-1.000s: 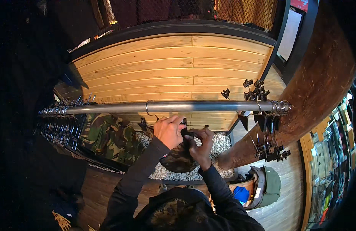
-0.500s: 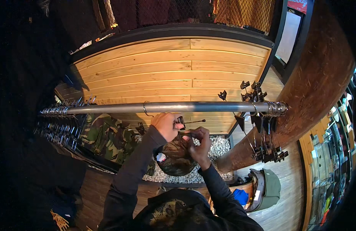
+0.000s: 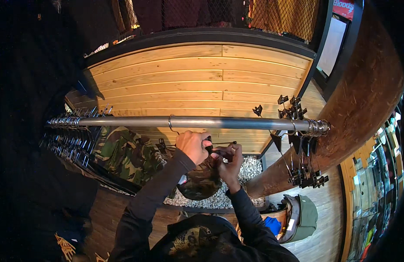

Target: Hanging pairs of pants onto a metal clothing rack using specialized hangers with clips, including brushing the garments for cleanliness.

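Note:
A clip hanger [image 3: 171,125] hooks over a metal rail [image 3: 193,122], its bar running out to the right behind my hands. My left hand [image 3: 192,146] is closed on the hanger's black clip, just below the rail. Beside it, my right hand [image 3: 230,162] pinches the top edge of a brown-green camouflage garment [image 3: 199,182], bringing it against the clip. The garment hangs bunched below both hands. Whether the clip's jaws have the fabric between them is hidden by my fingers.
More camouflage clothing [image 3: 123,153] and many hangers [image 3: 71,144] crowd the rail's left end. Black clip hangers [image 3: 298,144] cluster at its right, by a thick brown pillar [image 3: 354,91]. White pebbles [image 3: 250,170] lie below; folded clothes [image 3: 304,218] sit at lower right.
My left hand has turned slightly and moved closer to the right hand around the clip. The right fingers have drawn the garment's edge up toward it. The view has shifted a little.

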Available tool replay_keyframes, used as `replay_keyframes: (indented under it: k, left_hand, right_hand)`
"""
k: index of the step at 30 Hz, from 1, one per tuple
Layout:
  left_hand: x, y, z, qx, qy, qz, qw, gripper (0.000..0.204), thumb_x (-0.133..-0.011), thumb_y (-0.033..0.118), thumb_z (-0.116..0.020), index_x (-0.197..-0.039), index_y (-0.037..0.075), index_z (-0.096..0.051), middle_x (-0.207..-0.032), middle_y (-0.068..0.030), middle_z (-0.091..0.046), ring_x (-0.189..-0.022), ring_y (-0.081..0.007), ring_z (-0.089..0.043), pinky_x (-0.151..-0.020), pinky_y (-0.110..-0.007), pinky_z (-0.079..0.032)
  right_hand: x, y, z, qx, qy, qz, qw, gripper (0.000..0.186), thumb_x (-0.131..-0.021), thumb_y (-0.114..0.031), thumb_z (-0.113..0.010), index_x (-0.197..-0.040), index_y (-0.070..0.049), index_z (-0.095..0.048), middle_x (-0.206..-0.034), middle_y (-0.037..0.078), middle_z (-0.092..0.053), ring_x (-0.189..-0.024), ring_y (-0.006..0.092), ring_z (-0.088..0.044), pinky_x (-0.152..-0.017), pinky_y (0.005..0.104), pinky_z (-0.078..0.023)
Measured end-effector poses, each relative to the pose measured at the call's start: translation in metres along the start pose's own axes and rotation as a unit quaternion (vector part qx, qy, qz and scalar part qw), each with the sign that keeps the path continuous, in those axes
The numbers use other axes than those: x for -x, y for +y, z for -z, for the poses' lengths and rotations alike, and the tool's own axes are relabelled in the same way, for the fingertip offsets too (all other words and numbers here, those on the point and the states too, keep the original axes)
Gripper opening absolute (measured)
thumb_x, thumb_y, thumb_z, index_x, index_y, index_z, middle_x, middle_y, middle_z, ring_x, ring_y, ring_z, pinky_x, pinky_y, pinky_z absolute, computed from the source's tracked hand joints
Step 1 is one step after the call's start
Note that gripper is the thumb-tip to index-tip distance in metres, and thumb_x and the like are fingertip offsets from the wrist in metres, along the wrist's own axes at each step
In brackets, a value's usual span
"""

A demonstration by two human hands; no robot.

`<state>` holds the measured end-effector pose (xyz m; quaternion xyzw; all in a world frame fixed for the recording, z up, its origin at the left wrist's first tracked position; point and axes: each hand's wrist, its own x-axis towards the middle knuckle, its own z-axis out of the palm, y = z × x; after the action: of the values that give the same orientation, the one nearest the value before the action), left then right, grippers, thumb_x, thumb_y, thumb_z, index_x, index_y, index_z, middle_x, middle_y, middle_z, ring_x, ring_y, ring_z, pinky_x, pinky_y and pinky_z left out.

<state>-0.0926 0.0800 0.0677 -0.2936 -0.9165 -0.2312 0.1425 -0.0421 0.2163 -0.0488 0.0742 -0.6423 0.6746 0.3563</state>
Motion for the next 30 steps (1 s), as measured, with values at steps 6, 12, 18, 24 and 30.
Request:
replay_keyframes:
  k: [6, 12, 18, 24, 30]
  left_hand:
    - [0.002, -0.003, -0.004, -0.019, 0.018, 0.001, 1.0, 0.038, -0.064, 0.005, -0.067, -0.099, 0.014, -0.078, -0.071, -0.0162, -0.068, -0.068, -0.0374, -0.066, -0.061, -0.046, -0.052]
    - [-0.002, -0.005, -0.004, -0.022, 0.013, -0.007, 1.0, 0.04, -0.064, 0.006, -0.069, -0.102, 0.014, -0.077, -0.073, -0.018, -0.068, -0.068, -0.0377, -0.066, -0.059, -0.047, -0.052]
    - [0.0, -0.006, -0.009, -0.036, -0.016, 0.003, 0.999, 0.022, -0.066, 0.015, -0.074, -0.089, 0.012, -0.075, -0.071, -0.0163, -0.067, -0.071, -0.0354, -0.067, -0.059, -0.049, -0.051]
    - [0.004, -0.008, -0.011, 0.008, 0.05, -0.005, 0.999, 0.022, -0.064, 0.013, -0.074, -0.085, 0.011, -0.074, -0.07, -0.0161, -0.066, -0.072, -0.0342, -0.065, -0.06, -0.047, -0.051]
    - [0.002, -0.007, -0.019, 0.008, 0.067, -0.018, 0.998, 0.04, -0.064, 0.01, -0.073, -0.104, 0.013, -0.076, -0.071, -0.0209, -0.063, -0.068, -0.0403, -0.062, -0.061, -0.049, -0.05]
  right_hand:
    - [-0.002, 0.0, -0.015, -0.107, 0.088, -0.07, 0.988, 0.047, -0.079, 0.011, -0.076, -0.105, -0.006, -0.04, -0.093, 0.013, -0.07, -0.091, 0.0159, -0.07, -0.077, 0.0272, -0.055]
    - [-0.007, -0.009, -0.029, -0.12, 0.156, -0.062, 0.978, 0.055, -0.076, 0.015, -0.075, -0.109, -0.007, -0.036, -0.092, 0.017, -0.072, -0.088, 0.0195, -0.071, -0.078, 0.0272, -0.056]
    - [-0.001, -0.008, -0.031, -0.12, 0.149, -0.024, 0.981, 0.055, -0.076, 0.016, -0.073, -0.108, -0.007, -0.035, -0.089, 0.018, -0.072, -0.09, 0.0214, -0.072, -0.079, 0.0297, -0.057]
    - [-0.006, -0.006, -0.03, -0.137, 0.162, -0.038, 0.976, 0.06, -0.075, 0.016, -0.074, -0.113, -0.007, -0.035, -0.091, 0.016, -0.071, -0.088, 0.0184, -0.071, -0.077, 0.0287, -0.058]
    - [-0.012, -0.009, -0.026, -0.144, 0.163, -0.078, 0.973, 0.065, -0.073, 0.016, -0.076, -0.121, -0.006, -0.037, -0.087, 0.016, -0.073, -0.084, 0.0179, -0.071, -0.076, 0.0281, -0.058]
